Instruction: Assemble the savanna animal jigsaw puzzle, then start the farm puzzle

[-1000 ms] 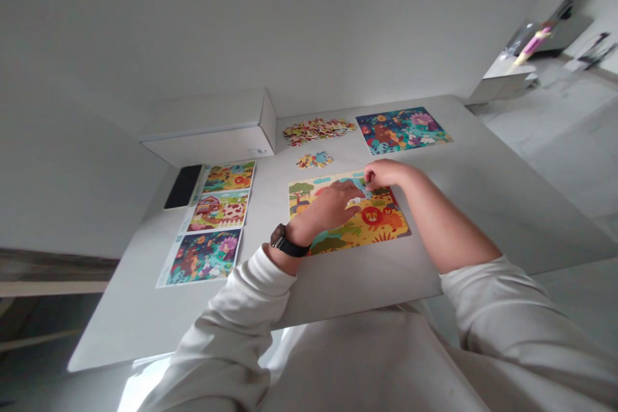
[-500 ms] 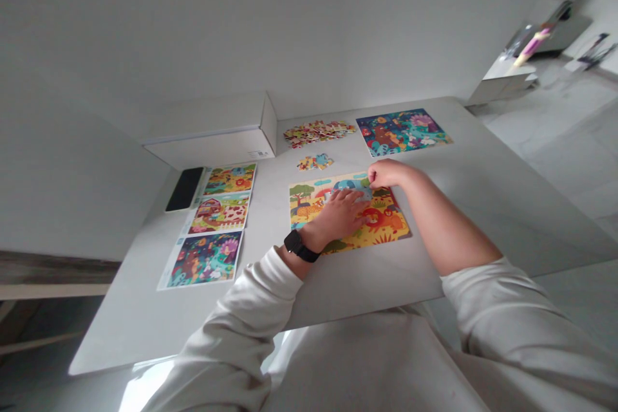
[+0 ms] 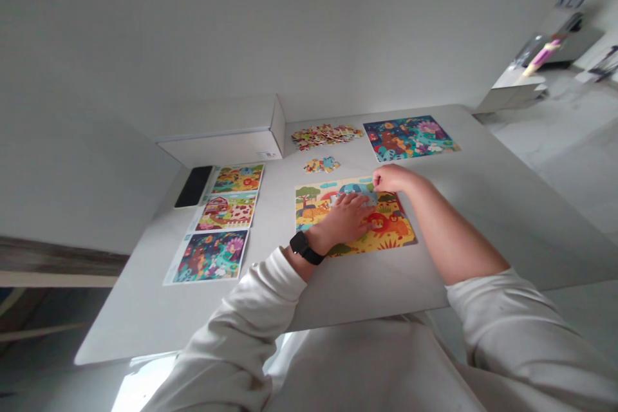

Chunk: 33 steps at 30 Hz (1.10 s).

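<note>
A jigsaw puzzle [image 3: 311,212] with safari animals lies on the table in front of me. My left hand [image 3: 346,217], wearing a black watch [image 3: 306,248], rests flat across its middle with fingers spread, covering part of the picture. At the puzzle's upper right edge is my right hand [image 3: 392,178], its fingers curled in; whatever they may pinch is hidden. A few loose puzzle pieces [image 3: 322,165] lie just beyond the puzzle, and a bigger heap of pieces [image 3: 326,136] sits behind them.
A dark forest-scene puzzle [image 3: 410,138] lies at the back right of the table [image 3: 270,302]. On the left are a sheet of three reference pictures [image 3: 225,211] and a black phone [image 3: 193,187]. A white box [image 3: 222,149] stands against the wall.
The whole view has shifted a little, so the table appears further right. My left hand stays flat on the puzzle, and my right hand remains curled at its upper right edge.
</note>
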Each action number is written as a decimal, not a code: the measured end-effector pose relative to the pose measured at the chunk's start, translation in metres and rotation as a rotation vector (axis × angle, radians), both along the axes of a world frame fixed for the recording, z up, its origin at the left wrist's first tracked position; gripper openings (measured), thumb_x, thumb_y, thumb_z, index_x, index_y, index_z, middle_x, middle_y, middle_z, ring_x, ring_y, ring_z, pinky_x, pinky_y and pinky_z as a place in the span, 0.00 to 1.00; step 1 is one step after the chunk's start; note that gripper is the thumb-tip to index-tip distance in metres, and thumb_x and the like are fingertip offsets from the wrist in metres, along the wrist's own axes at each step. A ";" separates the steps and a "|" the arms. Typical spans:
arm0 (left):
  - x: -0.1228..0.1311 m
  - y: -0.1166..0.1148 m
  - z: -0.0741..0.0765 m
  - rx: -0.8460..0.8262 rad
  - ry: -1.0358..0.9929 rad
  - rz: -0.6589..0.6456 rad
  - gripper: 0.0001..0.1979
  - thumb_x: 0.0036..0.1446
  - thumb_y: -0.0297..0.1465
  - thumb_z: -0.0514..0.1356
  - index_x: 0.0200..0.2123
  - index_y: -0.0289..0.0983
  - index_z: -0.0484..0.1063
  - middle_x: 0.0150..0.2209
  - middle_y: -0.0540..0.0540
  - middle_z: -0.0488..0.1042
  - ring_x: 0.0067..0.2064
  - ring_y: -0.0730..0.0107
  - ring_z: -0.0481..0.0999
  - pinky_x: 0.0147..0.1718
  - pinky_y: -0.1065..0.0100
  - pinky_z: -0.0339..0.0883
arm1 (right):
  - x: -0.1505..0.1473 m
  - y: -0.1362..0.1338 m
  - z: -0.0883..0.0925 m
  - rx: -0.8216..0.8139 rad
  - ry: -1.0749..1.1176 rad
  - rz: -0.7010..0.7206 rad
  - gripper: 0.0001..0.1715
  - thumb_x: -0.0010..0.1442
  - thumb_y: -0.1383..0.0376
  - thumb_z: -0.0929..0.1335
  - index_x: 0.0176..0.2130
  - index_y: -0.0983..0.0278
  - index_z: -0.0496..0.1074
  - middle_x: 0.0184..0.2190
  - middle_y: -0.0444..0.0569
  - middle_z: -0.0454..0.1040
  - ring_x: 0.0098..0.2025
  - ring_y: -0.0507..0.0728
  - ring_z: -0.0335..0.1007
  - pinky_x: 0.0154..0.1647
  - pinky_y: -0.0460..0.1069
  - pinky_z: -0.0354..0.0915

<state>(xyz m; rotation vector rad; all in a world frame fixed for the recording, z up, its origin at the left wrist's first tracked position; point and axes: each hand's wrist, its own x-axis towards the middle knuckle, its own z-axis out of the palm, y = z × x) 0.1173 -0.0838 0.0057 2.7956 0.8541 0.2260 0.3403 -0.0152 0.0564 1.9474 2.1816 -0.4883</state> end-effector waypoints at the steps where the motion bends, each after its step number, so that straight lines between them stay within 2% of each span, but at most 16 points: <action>1: 0.000 -0.001 0.000 0.005 0.007 -0.001 0.28 0.73 0.48 0.58 0.69 0.43 0.74 0.73 0.38 0.69 0.73 0.40 0.65 0.73 0.39 0.57 | 0.000 0.000 -0.001 0.012 0.006 0.002 0.06 0.59 0.65 0.77 0.39 0.58 0.86 0.38 0.47 0.87 0.38 0.58 0.81 0.35 0.48 0.65; 6: -0.003 0.000 0.010 0.021 0.023 -0.016 0.27 0.74 0.48 0.58 0.69 0.45 0.74 0.73 0.39 0.69 0.74 0.42 0.66 0.74 0.41 0.56 | 0.002 0.000 -0.006 0.014 0.030 0.004 0.05 0.57 0.67 0.77 0.36 0.57 0.85 0.35 0.45 0.87 0.36 0.57 0.81 0.36 0.47 0.66; 10: -0.023 0.021 0.033 0.016 -0.121 0.027 0.25 0.73 0.45 0.62 0.68 0.44 0.75 0.71 0.38 0.72 0.71 0.49 0.70 0.72 0.48 0.62 | 0.007 0.002 -0.003 0.081 0.156 0.001 0.03 0.59 0.67 0.76 0.36 0.59 0.83 0.37 0.47 0.87 0.38 0.58 0.81 0.39 0.48 0.68; 14: -0.071 0.053 0.068 0.006 -0.307 0.138 0.21 0.73 0.42 0.62 0.63 0.41 0.78 0.63 0.38 0.79 0.66 0.55 0.77 0.68 0.54 0.68 | 0.010 0.001 0.005 0.236 0.324 -0.010 0.03 0.63 0.65 0.74 0.38 0.60 0.82 0.37 0.48 0.86 0.38 0.58 0.81 0.41 0.49 0.70; 17: -0.116 0.071 0.091 0.015 -0.435 0.317 0.18 0.73 0.41 0.61 0.60 0.41 0.79 0.60 0.40 0.81 0.59 0.59 0.81 0.62 0.58 0.72 | 0.006 0.003 0.010 0.339 0.450 -0.015 0.05 0.65 0.62 0.73 0.40 0.59 0.81 0.37 0.48 0.85 0.38 0.58 0.81 0.41 0.50 0.70; 19: -0.143 0.079 0.099 0.006 -0.471 0.464 0.17 0.72 0.39 0.62 0.58 0.40 0.80 0.57 0.40 0.83 0.49 0.63 0.83 0.55 0.61 0.75 | -0.001 0.010 0.011 0.375 0.492 -0.013 0.06 0.65 0.61 0.73 0.40 0.60 0.81 0.38 0.49 0.85 0.38 0.59 0.81 0.41 0.50 0.71; 21: -0.162 0.084 0.102 0.021 -0.470 0.579 0.16 0.71 0.37 0.63 0.57 0.39 0.80 0.53 0.41 0.84 0.42 0.66 0.82 0.49 0.63 0.75 | -0.014 0.023 0.011 0.383 0.489 0.008 0.06 0.65 0.61 0.73 0.41 0.60 0.82 0.38 0.49 0.86 0.39 0.59 0.81 0.42 0.50 0.71; 24: -0.178 0.088 0.101 0.053 -0.451 0.669 0.14 0.69 0.35 0.64 0.54 0.39 0.82 0.49 0.42 0.85 0.41 0.65 0.82 0.47 0.64 0.74 | -0.042 0.052 0.007 0.355 0.439 0.068 0.07 0.66 0.63 0.73 0.43 0.60 0.83 0.41 0.50 0.86 0.41 0.59 0.82 0.46 0.51 0.72; 29: -0.182 0.086 0.099 0.055 -0.442 0.692 0.14 0.68 0.33 0.64 0.53 0.39 0.82 0.47 0.42 0.86 0.45 0.63 0.83 0.48 0.65 0.73 | -0.091 0.098 -0.008 0.349 0.243 0.125 0.17 0.66 0.64 0.74 0.53 0.61 0.84 0.47 0.54 0.87 0.48 0.62 0.83 0.49 0.52 0.72; 33: -0.181 0.084 0.101 0.031 -0.443 0.699 0.14 0.68 0.33 0.64 0.54 0.39 0.82 0.47 0.42 0.86 0.45 0.63 0.84 0.48 0.64 0.73 | -0.113 0.115 -0.020 0.283 0.130 0.194 0.22 0.62 0.60 0.77 0.56 0.59 0.84 0.50 0.52 0.87 0.53 0.63 0.83 0.53 0.51 0.72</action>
